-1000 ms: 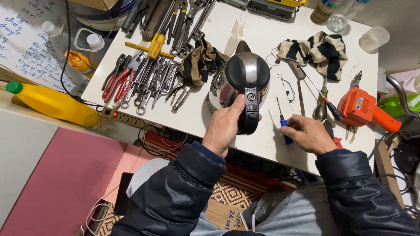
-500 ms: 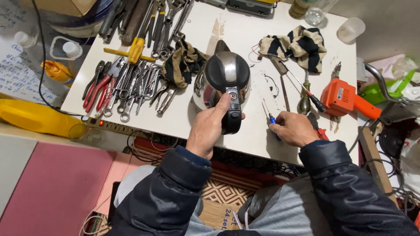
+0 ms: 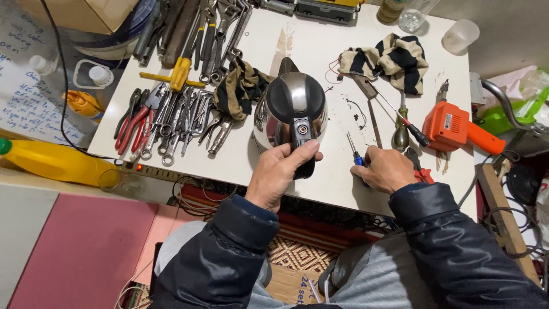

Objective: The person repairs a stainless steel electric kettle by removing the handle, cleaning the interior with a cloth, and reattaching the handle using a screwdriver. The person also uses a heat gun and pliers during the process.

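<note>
Left hand (image 3: 280,174) on kettle (image 3: 291,111), apparently gripping.

One view only, from a camera on the person's head, looking steeply down and forward over the chest and both dark sleeves. It sits close above the white tabletop (image 3: 320,51), whose far edge runs along the top of the frame. The near edge crosses the middle, with the lap and floor below. The electric kettle (image 3: 290,111) sits near centre, within arm's reach.
</note>
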